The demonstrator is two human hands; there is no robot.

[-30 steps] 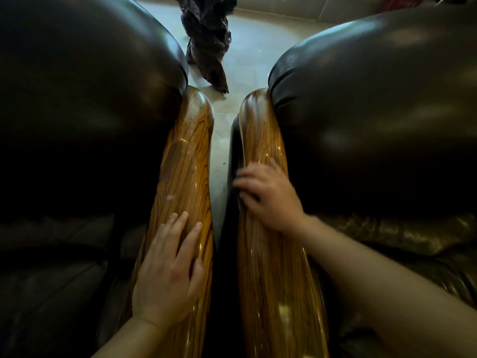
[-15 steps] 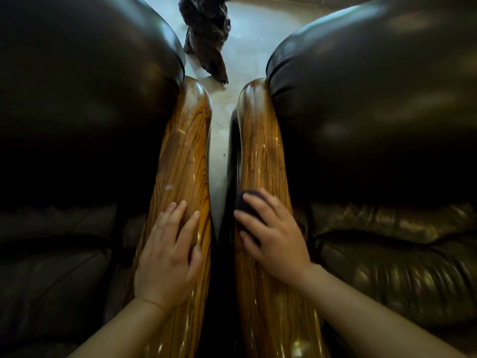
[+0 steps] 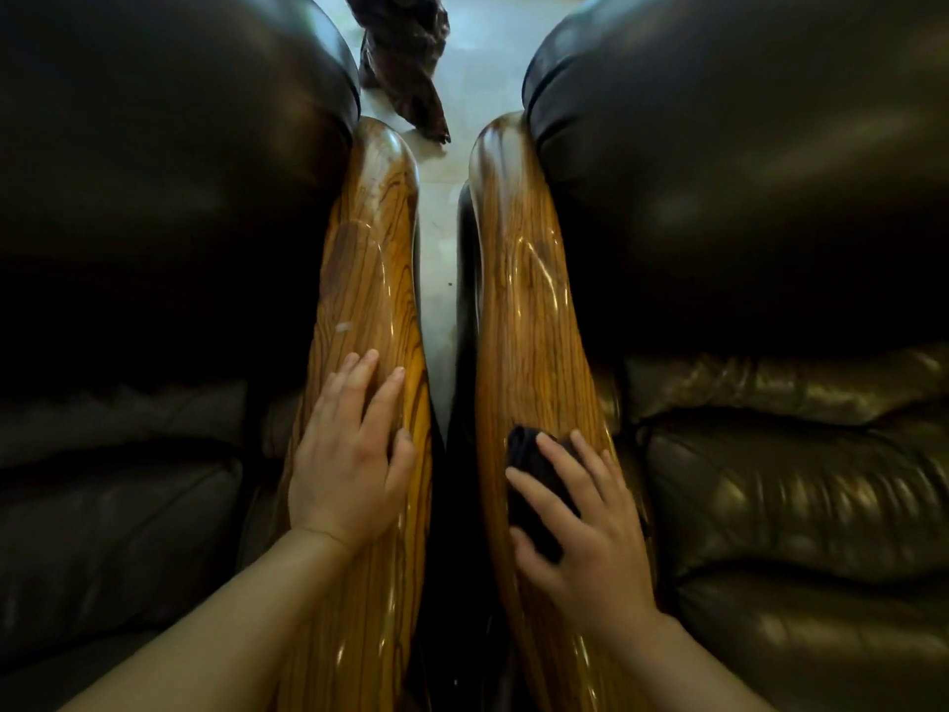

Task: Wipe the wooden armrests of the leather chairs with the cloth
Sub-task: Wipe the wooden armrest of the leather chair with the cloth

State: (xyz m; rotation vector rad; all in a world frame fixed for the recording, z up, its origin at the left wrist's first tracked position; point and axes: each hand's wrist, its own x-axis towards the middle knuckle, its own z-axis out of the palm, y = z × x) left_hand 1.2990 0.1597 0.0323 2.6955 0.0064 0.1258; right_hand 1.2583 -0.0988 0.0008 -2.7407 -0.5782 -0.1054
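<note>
Two glossy wooden armrests run side by side up the middle of the view. The left armrest [image 3: 369, 280] belongs to a dark leather chair [image 3: 154, 197] and the right armrest [image 3: 529, 300] to a second one [image 3: 744, 197]. My left hand [image 3: 349, 465] lies flat on the left armrest, fingers spread, holding nothing. My right hand [image 3: 585, 531] presses a small dark cloth [image 3: 534, 475] onto the right armrest near its lower part. Most of the cloth is hidden under my fingers.
A narrow gap of pale floor [image 3: 436, 249] separates the two armrests. A dark gnarled wooden object [image 3: 405, 59] stands on the floor beyond the chairs. Leather seat cushions [image 3: 796, 506] lie at both sides.
My right hand has slid the cloth down the right armrest toward me. My left hand has stayed on the left armrest.
</note>
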